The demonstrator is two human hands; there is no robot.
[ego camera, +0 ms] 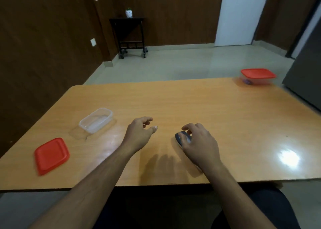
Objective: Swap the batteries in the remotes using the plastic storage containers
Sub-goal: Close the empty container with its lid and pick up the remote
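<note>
A dark grey remote [180, 137] lies on the wooden table [191, 105] near the front. My right hand [199, 143] rests over it, fingers curled on its top, hiding most of it. My left hand [140, 131] hovers just left of the remote, fingers loosely apart, holding nothing. An open clear plastic container [96, 120] stands at the left, looking empty. Its red lid [51, 155] lies flat nearer the front left corner. A second clear container with a red lid on [258, 76] sits at the far right corner, with something small and dark inside.
The table's front edge [156, 184] runs just above my lap. A grey cabinet [305, 72] stands at the right beyond the table. A black side table with a small plant pot [129, 36] stands against the far wall.
</note>
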